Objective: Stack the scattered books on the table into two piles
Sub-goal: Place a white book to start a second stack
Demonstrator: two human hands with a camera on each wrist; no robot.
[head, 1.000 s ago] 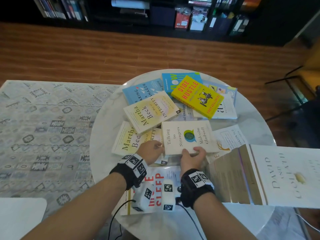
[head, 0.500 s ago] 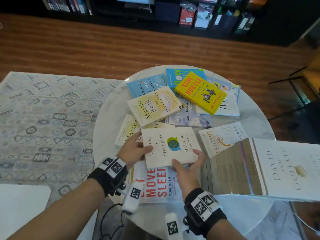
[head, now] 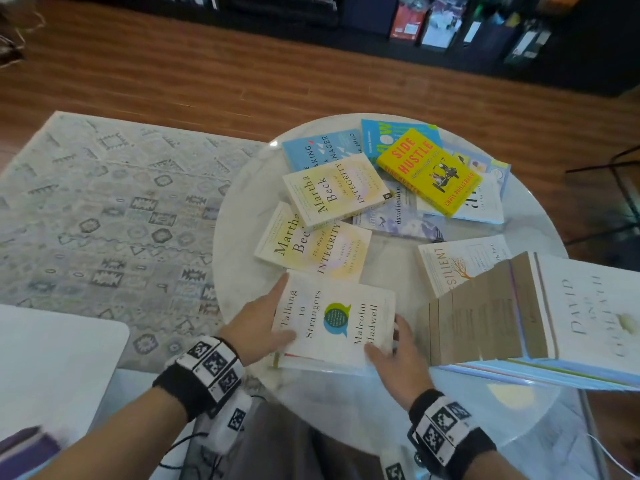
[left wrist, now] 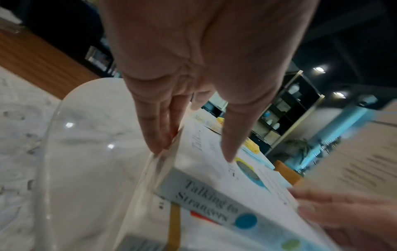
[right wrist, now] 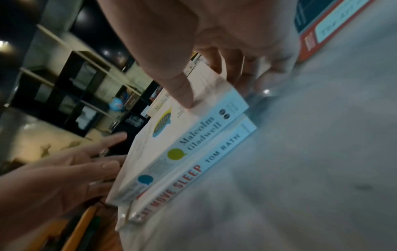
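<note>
The white book "Talking to Strangers" (head: 336, 317) (left wrist: 206, 149) (right wrist: 148, 144) lies flat on the "Eat Move Sleep" book (head: 311, 362) (right wrist: 193, 171) near the front edge of the round white table (head: 242, 209). My left hand (head: 266, 317) (left wrist: 193, 151) pinches its left edge, thumb on the cover and fingers down the side. At the right edge my right hand (head: 388, 344) (right wrist: 214, 91) grips it, thumb on top and fingers curled around the edge. A tall pile topped by "David and Goliath" (head: 588, 306) stands at the right.
Loose books cover the far half: two Martha Beck copies (head: 332, 188) (head: 311, 251), yellow "Side Hustle" (head: 429, 171), a blue book (head: 318, 147), "Resilient" (head: 457, 261). A patterned rug (head: 104, 202) lies left, a white surface (head: 52, 358) at the lower left.
Both hands have drawn "Talking to Strangers" toward me from the middle of the table; it now covers the "Eat Move Sleep" book. The view has swung right.
</note>
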